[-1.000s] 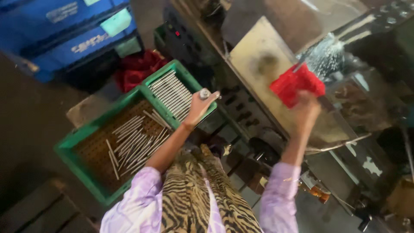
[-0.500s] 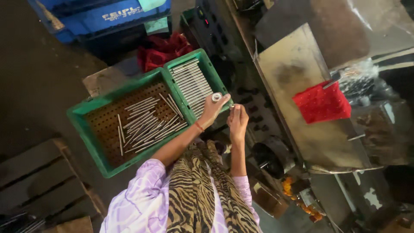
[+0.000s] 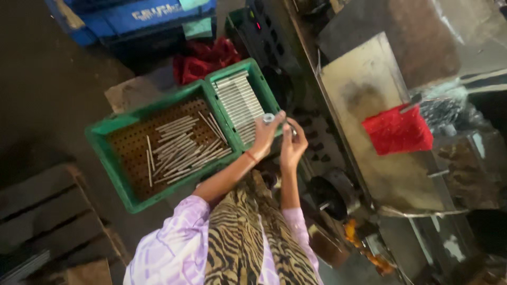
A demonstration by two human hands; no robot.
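Left hand: we see the left hand [image 3: 265, 136] raised in front of the body, its fingers closed around a small round silver metal piece [image 3: 269, 118] that shows at the fingertips, just over the near corner of the green crate.
Right hand: the right hand [image 3: 292, 143] is just beside the left one, palm toward it, fingers bent and partly curled; we cannot tell whether it grips anything or only meets the other hand.
Metal piece: it sits at the top of the left hand's fingers, over the narrow compartment's edge, too small for us to make out its form beyond round and shiny.
Green crate: the green crate [image 3: 108, 154] stands tilted on a support to the left of the hands, split by a wall into a wide compartment and a narrow one.
Loose rods: thin metal rods [image 3: 179, 149] lie scattered at several angles on the perforated floor of the wide compartment.
Stacked rods: in the narrow compartment nearest the hands, rods [image 3: 240, 103] lie packed side by side in a neat row.
Red cloth: a red cloth [image 3: 397, 130] lies on the flat metal plate [image 3: 359, 74] to the right, well apart from both hands.
Sleeves: we see pale lilac sleeves [image 3: 174, 243] and a striped brown garment [image 3: 248, 232] at the lower edge.
Blue crates: blue crates [image 3: 132, 18] are stacked beyond the green one, with red fabric [image 3: 203, 59] between them.
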